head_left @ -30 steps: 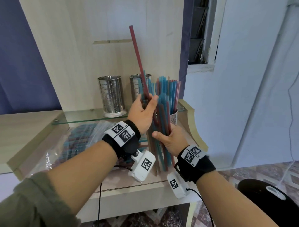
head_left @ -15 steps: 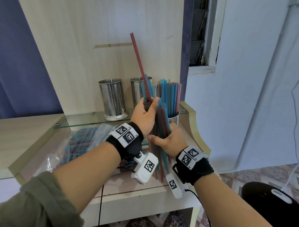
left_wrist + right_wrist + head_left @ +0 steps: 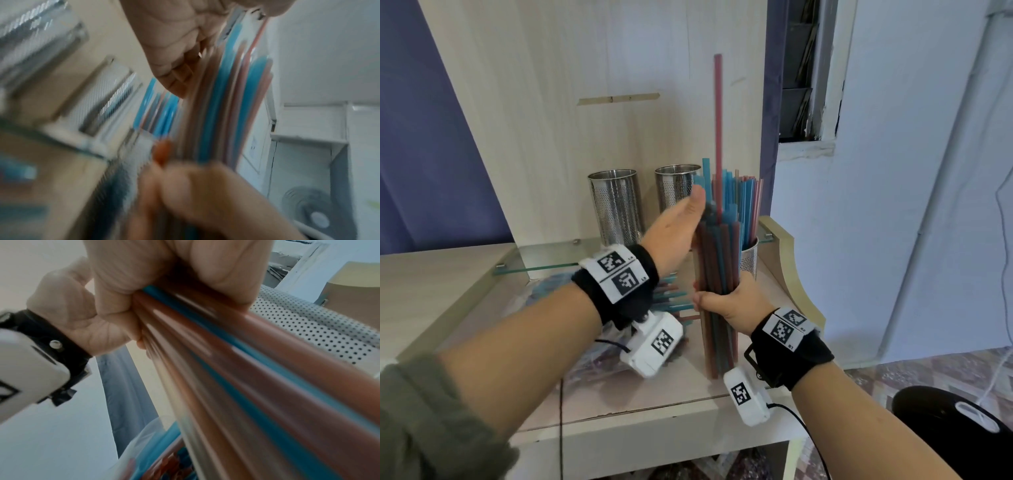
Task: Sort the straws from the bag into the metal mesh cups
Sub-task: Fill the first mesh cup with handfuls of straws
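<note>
My right hand (image 3: 726,305) grips an upright bundle of red and blue straws (image 3: 717,260) round its middle, the lower ends near the tabletop; the right wrist view shows the same bundle (image 3: 236,361) in my fist. My left hand (image 3: 681,226) is at the bundle's top left, thumb on the near side and fingers curled behind. One red straw (image 3: 718,130) rises straight up from there, well above the rest. Three metal mesh cups stand on the glass shelf: the left cup (image 3: 616,205) and the middle cup (image 3: 676,186) look empty, and the right cup (image 3: 750,257) holds several straws.
The clear plastic bag (image 3: 585,359) with more straws lies on the table under my left forearm. A glass shelf (image 3: 551,255) fronts the wooden back panel (image 3: 585,102). A curved wooden side piece (image 3: 791,260) closes the right. A black object (image 3: 945,421) sits on the floor.
The long red straw has swung from leaning left to standing upright over the bundle. My left hand has loosened from a fist. The right hand keeps its grip.
</note>
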`<act>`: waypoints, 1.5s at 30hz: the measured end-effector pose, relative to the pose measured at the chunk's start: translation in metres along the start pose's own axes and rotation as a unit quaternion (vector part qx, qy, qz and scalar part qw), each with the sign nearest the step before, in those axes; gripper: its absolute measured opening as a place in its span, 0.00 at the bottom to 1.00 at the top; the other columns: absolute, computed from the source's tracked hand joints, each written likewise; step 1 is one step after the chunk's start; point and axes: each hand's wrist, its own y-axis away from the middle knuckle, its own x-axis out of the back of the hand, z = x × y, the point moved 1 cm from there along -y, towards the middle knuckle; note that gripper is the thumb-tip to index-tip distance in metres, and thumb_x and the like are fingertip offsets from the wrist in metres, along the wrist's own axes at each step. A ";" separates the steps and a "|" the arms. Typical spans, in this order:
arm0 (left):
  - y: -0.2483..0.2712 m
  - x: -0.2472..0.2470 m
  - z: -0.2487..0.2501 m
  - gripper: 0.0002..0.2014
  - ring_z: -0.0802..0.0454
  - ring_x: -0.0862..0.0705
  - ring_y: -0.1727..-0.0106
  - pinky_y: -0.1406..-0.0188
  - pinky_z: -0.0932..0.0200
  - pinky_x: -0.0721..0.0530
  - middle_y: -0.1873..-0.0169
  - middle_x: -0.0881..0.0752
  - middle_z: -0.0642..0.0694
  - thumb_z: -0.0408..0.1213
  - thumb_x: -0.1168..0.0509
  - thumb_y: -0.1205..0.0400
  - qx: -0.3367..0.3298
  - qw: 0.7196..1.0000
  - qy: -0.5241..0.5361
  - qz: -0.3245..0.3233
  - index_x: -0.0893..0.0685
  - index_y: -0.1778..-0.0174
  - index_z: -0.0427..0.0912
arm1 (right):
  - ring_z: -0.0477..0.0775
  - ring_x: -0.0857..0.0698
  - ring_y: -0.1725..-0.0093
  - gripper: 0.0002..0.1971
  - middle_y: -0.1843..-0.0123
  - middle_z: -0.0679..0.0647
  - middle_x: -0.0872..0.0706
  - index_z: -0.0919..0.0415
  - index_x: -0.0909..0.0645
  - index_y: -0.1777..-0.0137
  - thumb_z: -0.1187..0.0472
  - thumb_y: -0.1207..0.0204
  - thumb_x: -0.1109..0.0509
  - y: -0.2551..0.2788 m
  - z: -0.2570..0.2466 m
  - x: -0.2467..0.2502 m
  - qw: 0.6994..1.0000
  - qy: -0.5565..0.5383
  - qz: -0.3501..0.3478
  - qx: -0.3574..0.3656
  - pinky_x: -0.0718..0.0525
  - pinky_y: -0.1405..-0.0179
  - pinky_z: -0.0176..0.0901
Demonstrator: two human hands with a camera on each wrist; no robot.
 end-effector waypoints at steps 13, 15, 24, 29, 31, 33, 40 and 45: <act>-0.045 0.061 0.101 0.25 0.54 0.38 0.20 0.25 0.71 0.45 0.20 0.36 0.44 0.44 0.47 0.14 -0.329 0.847 -0.411 0.070 0.36 0.20 0.40 | 0.61 0.10 0.53 0.14 0.60 0.55 0.09 0.52 0.12 0.57 0.48 0.41 0.21 -0.003 -0.002 0.006 0.999 0.009 -0.034 0.002 0.13 0.42 0.65; -0.047 0.058 0.098 0.23 0.58 0.33 0.25 0.32 0.78 0.42 0.24 0.31 0.45 0.44 0.46 0.14 -0.313 0.858 -0.403 0.052 0.29 0.23 0.41 | 0.61 0.10 0.52 0.11 0.59 0.56 0.09 0.52 0.12 0.55 0.52 0.37 0.20 -0.002 -0.003 0.005 0.999 0.012 -0.032 0.004 0.13 0.42 0.64; 0.000 0.022 0.034 0.28 0.54 0.42 0.18 0.20 0.50 0.42 0.23 0.29 0.48 0.52 0.49 0.18 -0.255 0.879 -0.398 -0.070 0.31 0.22 0.44 | 0.69 0.12 0.55 0.10 0.61 0.59 0.11 0.50 0.11 0.61 0.49 0.42 0.21 0.002 -0.002 0.003 1.000 -0.022 -0.010 0.010 0.14 0.47 0.72; 0.016 0.011 0.013 0.36 0.55 0.36 0.21 0.22 0.57 0.37 0.20 0.36 0.46 0.46 0.40 0.20 -0.244 0.905 -0.335 -0.099 0.44 0.17 0.43 | 0.73 0.14 0.58 0.19 0.59 0.74 0.15 0.66 0.16 0.58 0.50 0.41 0.22 0.003 -0.001 0.002 0.999 -0.015 -0.009 0.031 0.15 0.51 0.74; 0.017 0.011 0.009 0.36 0.56 0.35 0.21 0.22 0.57 0.35 0.20 0.34 0.47 0.47 0.39 0.21 -0.232 0.912 -0.320 -0.110 0.44 0.17 0.45 | 0.74 0.14 0.57 0.18 0.59 0.72 0.14 0.64 0.15 0.58 0.49 0.40 0.23 0.005 -0.002 0.003 1.000 -0.006 -0.006 0.030 0.14 0.51 0.73; 0.015 0.015 0.008 0.35 0.57 0.33 0.22 0.22 0.53 0.33 0.21 0.32 0.50 0.51 0.41 0.21 -0.221 0.920 -0.303 -0.109 0.41 0.17 0.48 | 0.67 0.12 0.58 0.10 0.62 0.63 0.12 0.53 0.13 0.60 0.49 0.38 0.23 0.007 -0.005 0.003 0.999 0.005 -0.013 0.033 0.14 0.49 0.71; -0.004 0.022 -0.024 0.33 0.59 0.33 0.23 0.22 0.51 0.33 0.22 0.31 0.50 0.53 0.44 0.17 -0.092 0.983 -0.160 0.018 0.41 0.17 0.45 | 0.52 0.09 0.55 0.08 0.59 0.53 0.07 0.49 0.11 0.57 0.62 0.34 0.21 -0.001 -0.050 0.042 0.992 -0.030 0.097 0.074 0.14 0.40 0.57; -0.030 0.014 -0.060 0.38 0.49 0.33 0.21 0.23 0.51 0.33 0.20 0.34 0.44 0.54 0.35 0.19 0.018 0.947 -0.317 -0.052 0.40 0.18 0.42 | 0.57 0.09 0.56 0.07 0.60 0.55 0.09 0.56 0.13 0.53 0.67 0.29 0.23 -0.024 -0.114 0.086 0.967 -0.103 0.170 0.159 0.11 0.47 0.56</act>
